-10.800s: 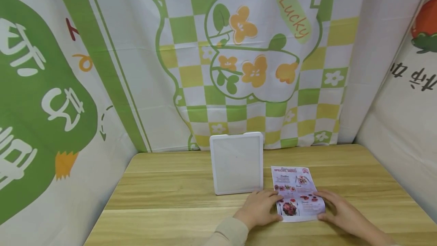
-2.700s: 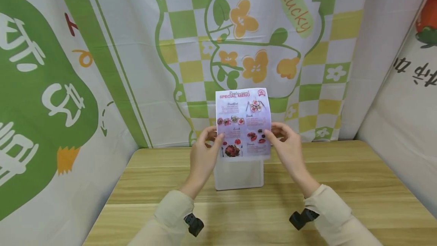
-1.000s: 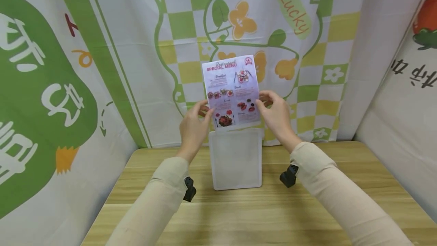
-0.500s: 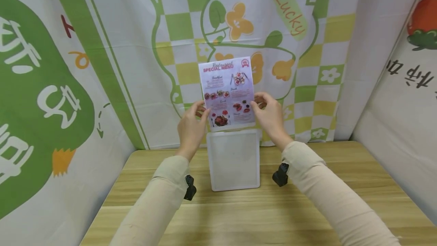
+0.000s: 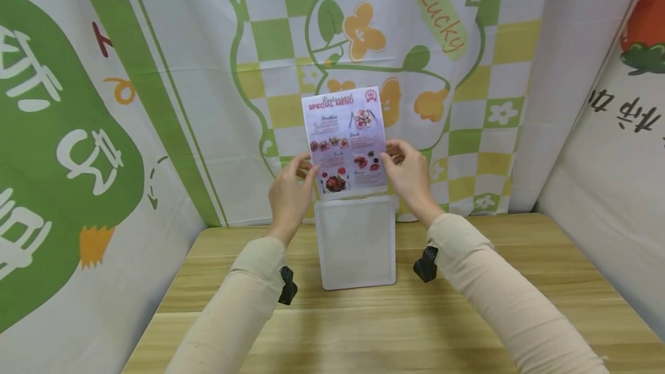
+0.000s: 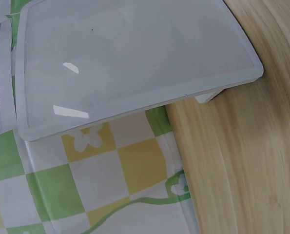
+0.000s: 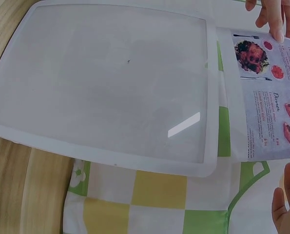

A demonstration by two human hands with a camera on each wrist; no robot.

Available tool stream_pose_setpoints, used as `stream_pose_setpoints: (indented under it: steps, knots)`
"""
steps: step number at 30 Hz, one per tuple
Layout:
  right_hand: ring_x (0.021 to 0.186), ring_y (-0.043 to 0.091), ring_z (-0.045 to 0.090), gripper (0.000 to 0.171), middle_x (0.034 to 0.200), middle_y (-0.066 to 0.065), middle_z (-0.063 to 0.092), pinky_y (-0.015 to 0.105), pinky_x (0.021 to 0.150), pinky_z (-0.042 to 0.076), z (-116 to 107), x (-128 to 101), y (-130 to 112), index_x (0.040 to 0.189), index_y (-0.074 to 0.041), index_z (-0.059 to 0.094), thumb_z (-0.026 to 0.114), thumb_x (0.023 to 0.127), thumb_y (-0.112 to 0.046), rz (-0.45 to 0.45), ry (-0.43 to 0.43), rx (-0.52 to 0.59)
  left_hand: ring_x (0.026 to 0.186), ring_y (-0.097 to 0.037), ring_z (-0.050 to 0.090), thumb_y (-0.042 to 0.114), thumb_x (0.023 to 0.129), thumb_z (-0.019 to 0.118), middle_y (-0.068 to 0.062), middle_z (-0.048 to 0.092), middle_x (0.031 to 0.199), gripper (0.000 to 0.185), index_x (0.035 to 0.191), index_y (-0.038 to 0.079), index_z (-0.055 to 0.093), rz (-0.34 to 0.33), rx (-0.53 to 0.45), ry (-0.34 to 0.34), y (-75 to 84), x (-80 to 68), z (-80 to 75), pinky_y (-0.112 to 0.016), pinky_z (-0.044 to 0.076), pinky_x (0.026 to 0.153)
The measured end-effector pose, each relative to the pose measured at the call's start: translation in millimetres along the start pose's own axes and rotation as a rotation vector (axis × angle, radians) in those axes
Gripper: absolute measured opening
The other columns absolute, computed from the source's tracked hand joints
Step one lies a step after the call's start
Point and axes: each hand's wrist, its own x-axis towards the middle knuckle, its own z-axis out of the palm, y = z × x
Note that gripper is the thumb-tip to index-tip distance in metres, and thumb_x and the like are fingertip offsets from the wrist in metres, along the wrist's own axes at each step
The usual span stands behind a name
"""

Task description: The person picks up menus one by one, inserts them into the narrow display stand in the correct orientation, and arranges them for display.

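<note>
A paper menu headed "Special Menu" is held up just above a white display frame, which stands upright on the table. My left hand pinches the menu's lower left edge between thumb and fingers. On the opposite edge my right hand pinches it the same way. In the right wrist view the bottom of the menu lies beside the frame's top rim, with a narrow gap showing. The left wrist view shows the frame close up, with only a corner of the menu.
The wooden table spreads out on both sides and in front of the frame. Behind it hangs a green and yellow checked curtain, and printed cloths enclose the left and right sides.
The menu lay on the table right of the frame at first. Both hands lifted it in front of the frame, then raised it above the top edge. Over the last half second it barely moves.
</note>
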Motion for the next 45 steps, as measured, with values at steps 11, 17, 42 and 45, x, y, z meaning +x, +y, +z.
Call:
stream_pose_setpoints:
  steps: [11,17,42,45]
  knots:
    - [0.084,0.026,0.063,0.023,0.099,0.013,0.072,0.034,0.071,0.048,1.3,0.6,0.8,0.114,-0.003,0.067,0.068,0.093,-0.009,0.022,-0.020,-0.040,0.086,-0.019,0.064,0.027,0.096,0.067,-0.001,0.072,0.100,0.032,0.125,0.013,0.064,0.003,0.007,-0.019,-3.2,0.2,-0.9,-0.035,0.048,0.068]
    - [0.085,0.026,0.063,0.022,0.098,0.013,0.071,0.035,0.070,0.048,2.0,-1.7,2.1,0.114,-0.003,0.067,0.068,0.093,-0.009,0.021,-0.026,-0.047,0.085,-0.019,0.064,0.026,0.096,0.067,-0.001,0.072,0.100,0.032,0.125,0.013,0.064,-0.007,0.014,-0.033,-6.1,-1.4,1.2,-0.035,0.048,0.067]
    - [0.081,0.023,0.062,0.024,0.099,0.010,0.072,0.033,0.070,0.048,5.0,-16.8,21.8,0.113,-0.005,0.068,0.070,0.094,-0.020,0.055,-0.088,-0.074,0.079,-0.018,0.063,0.025,0.095,0.067,0.000,0.072,0.099,0.032,0.125,0.013,0.063,-0.053,0.001,-0.087,-18.9,-20.8,11.8,-0.033,0.046,0.062]
    - [0.081,0.022,0.061,0.024,0.099,0.009,0.071,0.033,0.069,0.048,5.6,-19.4,24.6,0.113,-0.006,0.067,0.069,0.095,-0.022,0.066,-0.093,-0.078,0.080,-0.019,0.064,0.026,0.095,0.067,0.000,0.072,0.099,0.032,0.124,0.013,0.063,-0.047,0.014,-0.089,-20.9,-23.7,13.3,-0.033,0.046,0.063]
